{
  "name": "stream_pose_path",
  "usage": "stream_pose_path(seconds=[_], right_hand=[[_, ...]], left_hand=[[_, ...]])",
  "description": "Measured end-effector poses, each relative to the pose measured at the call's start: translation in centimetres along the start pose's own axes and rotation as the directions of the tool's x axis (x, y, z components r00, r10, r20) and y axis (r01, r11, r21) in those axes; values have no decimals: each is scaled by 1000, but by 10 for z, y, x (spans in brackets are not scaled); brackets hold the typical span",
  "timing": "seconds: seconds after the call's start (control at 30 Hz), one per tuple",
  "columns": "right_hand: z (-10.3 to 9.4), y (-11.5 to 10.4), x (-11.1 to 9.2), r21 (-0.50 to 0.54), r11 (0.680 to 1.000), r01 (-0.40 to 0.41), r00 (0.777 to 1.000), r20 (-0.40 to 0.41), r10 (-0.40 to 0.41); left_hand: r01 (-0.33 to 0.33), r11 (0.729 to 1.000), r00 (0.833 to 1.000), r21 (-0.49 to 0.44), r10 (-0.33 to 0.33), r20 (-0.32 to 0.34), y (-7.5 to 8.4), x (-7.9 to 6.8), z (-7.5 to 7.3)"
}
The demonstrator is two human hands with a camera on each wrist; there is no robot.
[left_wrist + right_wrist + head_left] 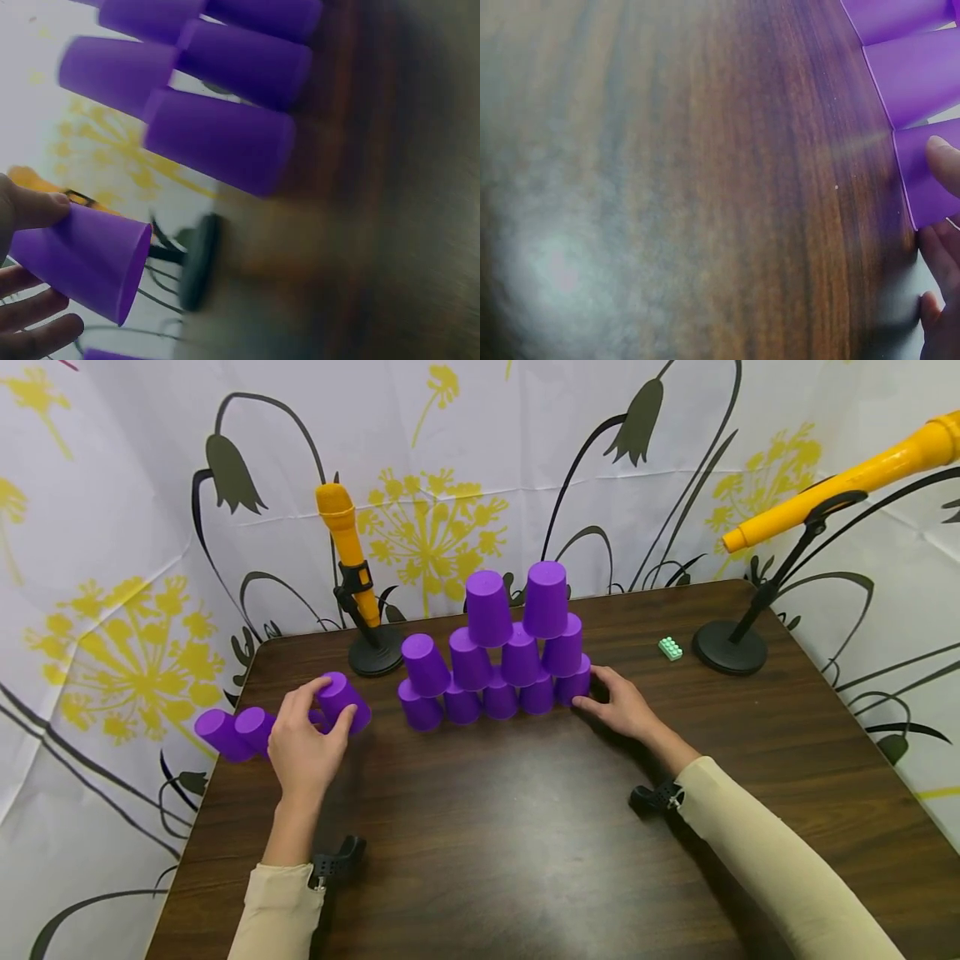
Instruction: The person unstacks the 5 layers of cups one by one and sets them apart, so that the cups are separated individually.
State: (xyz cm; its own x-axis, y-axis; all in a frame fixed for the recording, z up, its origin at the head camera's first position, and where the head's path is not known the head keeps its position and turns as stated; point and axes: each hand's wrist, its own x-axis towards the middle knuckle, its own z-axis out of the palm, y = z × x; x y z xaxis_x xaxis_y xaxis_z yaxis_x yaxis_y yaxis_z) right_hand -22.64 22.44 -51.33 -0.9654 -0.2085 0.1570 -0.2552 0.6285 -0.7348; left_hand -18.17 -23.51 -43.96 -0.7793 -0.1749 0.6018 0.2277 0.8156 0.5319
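My left hand (307,752) holds a purple cup (345,703) upside down, thumb on one side and fingers on the other, slightly tilted. In the left wrist view that cup (86,259) has its wide rim facing the table. Right of it stands a pyramid of upside-down purple cups (500,695): several in the bottom row, several in the second, two on top (489,608). My right hand (618,703) grips the bottom row's rightmost cup (573,683); in the right wrist view the thumb lies against this cup (922,176), with fingers at its far side.
More purple cups (223,735) stand at the table's left edge, partly behind my left hand. A yellow microphone (341,527) on a black stand rises behind them; another microphone (840,485) leans at the right. A mint-green toy brick (670,648) lies on the brown table (480,827).
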Motion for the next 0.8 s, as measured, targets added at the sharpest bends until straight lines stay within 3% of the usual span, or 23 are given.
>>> stream_pose_path(seconds=[0.17, 0.43, 0.8], right_hand=[[0, -1, 1, -4, 1000, 4, 1000, -1, -4], [0, -1, 0, -3, 1000, 0, 1000, -2, 0], [1, 0, -1, -8, 1000, -11, 1000, 0, 11]], left_hand=[[-10, 997, 999, 75, 6, 46, -15, -13, 11], [8, 987, 995, 160, -23, 94, -23, -19, 16], [23, 977, 999, 212, -29, 27, -24, -24, 14]])
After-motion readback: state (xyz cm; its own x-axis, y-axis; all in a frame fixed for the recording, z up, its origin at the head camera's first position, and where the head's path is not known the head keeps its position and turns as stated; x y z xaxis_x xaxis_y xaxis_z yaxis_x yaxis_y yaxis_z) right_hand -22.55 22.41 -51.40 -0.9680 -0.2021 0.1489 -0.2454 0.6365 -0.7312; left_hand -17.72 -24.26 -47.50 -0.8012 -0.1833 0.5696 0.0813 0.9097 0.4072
